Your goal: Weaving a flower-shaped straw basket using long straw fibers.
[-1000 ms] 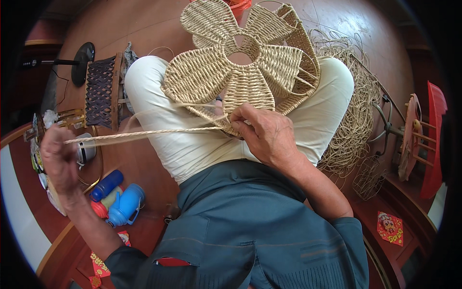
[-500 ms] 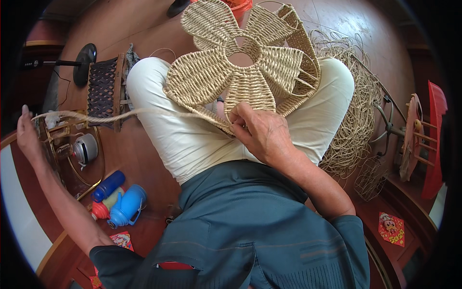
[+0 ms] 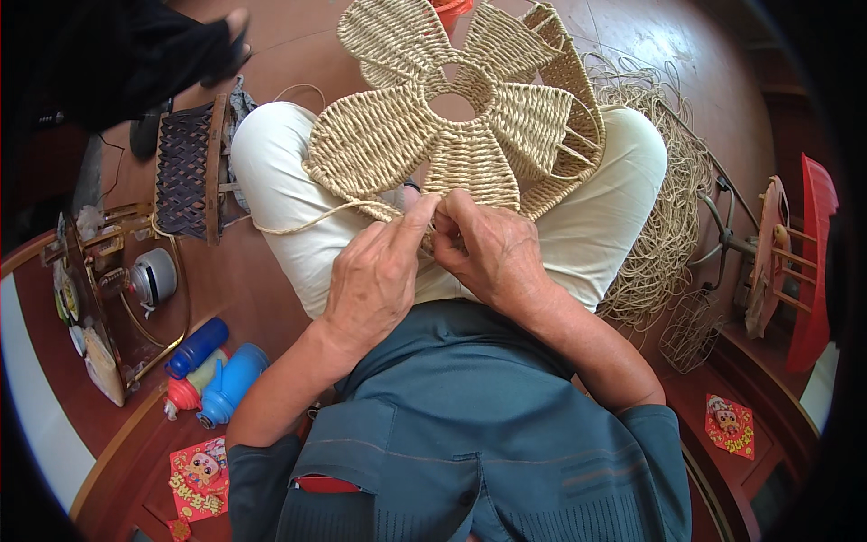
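A flower-shaped straw weaving [image 3: 366, 135], with petals around an open centre and a braided side band [image 3: 582, 144], rests across my legs. My left hand [image 3: 379, 271] and my right hand [image 3: 488, 244] meet at its near edge, below the front petal. My right thumb and forefinger pinch that edge. My left fingers are closed beside them with the index pointing up; what they grip is hidden. A loose twisted cord [image 3: 312, 219] runs from near my hands leftward over my left thigh.
Right: tangled straw cord [image 3: 646, 217], red plastic stool [image 3: 813, 253]. Left: dark woven seat [image 3: 185, 167], metal pot [image 3: 153, 275], blue bottle [image 3: 194, 348], light-blue flask [image 3: 235, 384]. Behind, an orange-red container [image 3: 447, 14]; upper left, another person's dark-clothed leg and bare foot [image 3: 181, 41].
My left hand has come from far left, where it drew the cord taut, to beside my right hand. The cord now droops. Another person's leg has appeared at upper left.
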### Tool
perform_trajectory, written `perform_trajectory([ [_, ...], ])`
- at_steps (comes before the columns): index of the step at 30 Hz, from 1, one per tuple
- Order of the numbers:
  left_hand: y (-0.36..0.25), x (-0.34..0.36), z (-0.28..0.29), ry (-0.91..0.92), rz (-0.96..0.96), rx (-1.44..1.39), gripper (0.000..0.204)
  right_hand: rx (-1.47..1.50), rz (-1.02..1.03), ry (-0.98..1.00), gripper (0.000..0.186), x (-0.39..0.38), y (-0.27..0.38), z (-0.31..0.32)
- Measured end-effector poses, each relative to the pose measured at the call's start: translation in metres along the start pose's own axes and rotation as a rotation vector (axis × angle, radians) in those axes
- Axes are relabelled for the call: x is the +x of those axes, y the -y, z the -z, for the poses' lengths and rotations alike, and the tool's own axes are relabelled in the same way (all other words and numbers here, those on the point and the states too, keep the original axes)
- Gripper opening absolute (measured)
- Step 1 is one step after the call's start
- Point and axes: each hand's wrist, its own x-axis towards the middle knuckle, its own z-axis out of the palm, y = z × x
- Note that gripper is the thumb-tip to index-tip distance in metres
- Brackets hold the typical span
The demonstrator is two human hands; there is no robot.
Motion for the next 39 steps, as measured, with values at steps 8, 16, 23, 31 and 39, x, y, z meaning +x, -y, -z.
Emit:
perform_trajectory([
  [8, -0.002, 0.012, 0.004, -0.021, 0.12, -0.157, 0.063, -0.014, 0.013, 0.021, 0.015, -0.001, 0.0, 0.002],
  [16, -0.007, 0.012, 0.003, 0.096, 0.188, -0.285, 0.063, -0.029, 0.03, 0.039, 0.018, -0.003, -0.002, 0.002],
  [23, 0.001, 0.023, 0.014, 0.082, 0.26, -0.351, 0.063, -0.022, 0.043, 0.044, 0.018, -0.003, -0.003, 0.001],
  [31, 0.013, 0.011, 0.016, 0.119, -0.03, 0.013, 0.071, -0.032, 0.099, 0.074, 0.023, -0.003, -0.005, 0.0],
  [39, 0.02, 0.009, -0.02, 0.244, -0.022, -0.163, 0.097, -0.072, 0.023, 0.009, 0.024, -0.008, -0.01, 0.001],
])
